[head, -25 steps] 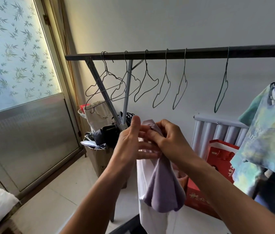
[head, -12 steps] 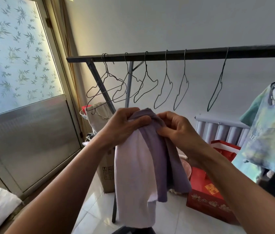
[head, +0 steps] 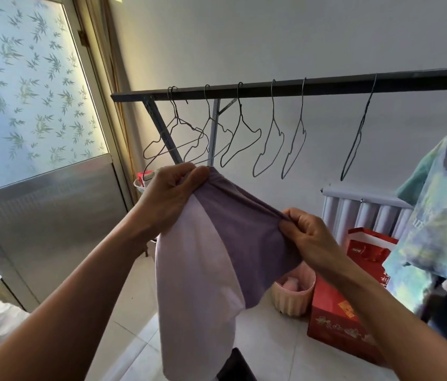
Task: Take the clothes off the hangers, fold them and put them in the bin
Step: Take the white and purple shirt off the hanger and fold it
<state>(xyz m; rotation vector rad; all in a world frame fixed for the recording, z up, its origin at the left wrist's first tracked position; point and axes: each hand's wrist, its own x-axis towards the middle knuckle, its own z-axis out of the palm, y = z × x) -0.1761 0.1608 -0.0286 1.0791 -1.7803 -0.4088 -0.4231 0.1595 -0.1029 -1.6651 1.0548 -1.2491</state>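
While the left hand (head: 173, 196) and the right hand (head: 307, 237) hold it up in front of the rail (head: 313, 85), the purple garment (head: 197, 284) hangs in mid-air. Its pale lilac panel drops toward the floor and its darker panel is pulled taut along the top edge. The left hand has that edge bunched in curled fingers and thumb, below the row of empty hangers (head: 269, 144). The right hand pinches the other end between thumb and fingertips, lower and well to the right. Under the cloth stands a pink ribbed tub (head: 295, 298), probably the bin, with a red box (head: 335, 320) just beside it. A tie-dye shirt (head: 442, 224) hangs at far right.

The right-hand pinch takes only a little fabric, so I judge that a sharp tug could slip it free and let the garment swing down unfolded. The long loose panel could also fold crooked if the edge is not level.

Half a second earlier the hands were close together at the top of the garment; now the right has drawn away and down, spreading the dark edge, and the tub has come into view
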